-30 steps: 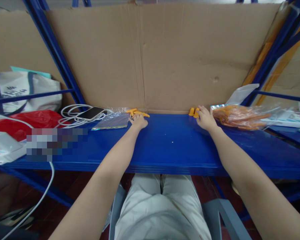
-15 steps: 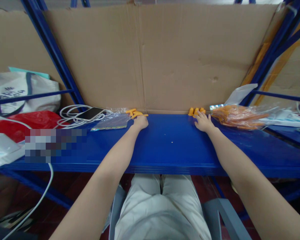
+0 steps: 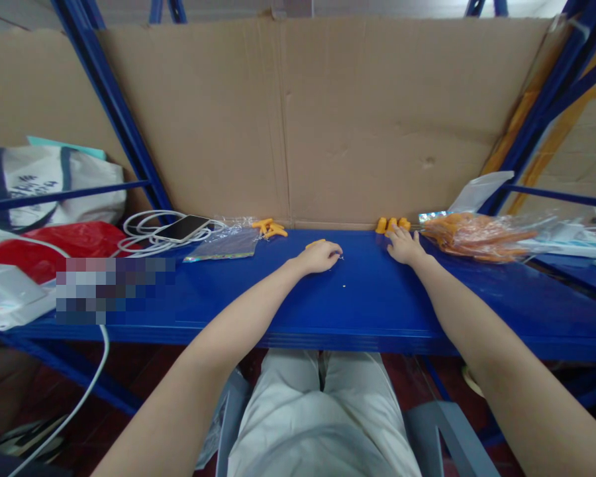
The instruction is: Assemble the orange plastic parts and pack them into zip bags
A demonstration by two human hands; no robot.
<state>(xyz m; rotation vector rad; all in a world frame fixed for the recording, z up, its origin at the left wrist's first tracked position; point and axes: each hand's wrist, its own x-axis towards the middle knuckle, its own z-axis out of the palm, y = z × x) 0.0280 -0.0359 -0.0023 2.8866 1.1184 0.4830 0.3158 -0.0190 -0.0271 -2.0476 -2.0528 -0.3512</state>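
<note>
My left hand [image 3: 320,257] rests near the middle of the blue shelf [image 3: 288,298], fingers curled round a small orange piece [image 3: 314,243] that pokes out behind the knuckles. A few more orange pieces [image 3: 270,228] lie at the back left by the cardboard. My right hand [image 3: 403,246] lies on the shelf with fingers reaching to a short row of orange caps [image 3: 391,224] standing against the cardboard wall [image 3: 367,126]. Its fingertips touch the caps; I cannot see a firm grip.
A clear bag of orange parts [image 3: 477,233] lies right of my right hand. On the left are a flat clear bag [image 3: 226,241], a phone [image 3: 183,227] on coiled white cable, a red bag [image 3: 54,242] and a tote bag [image 3: 40,185]. Blue rack posts flank the shelf.
My left hand has left the orange pieces at the back left and moved right toward the shelf's middle, carrying one orange piece. The right hand stays at the caps.
</note>
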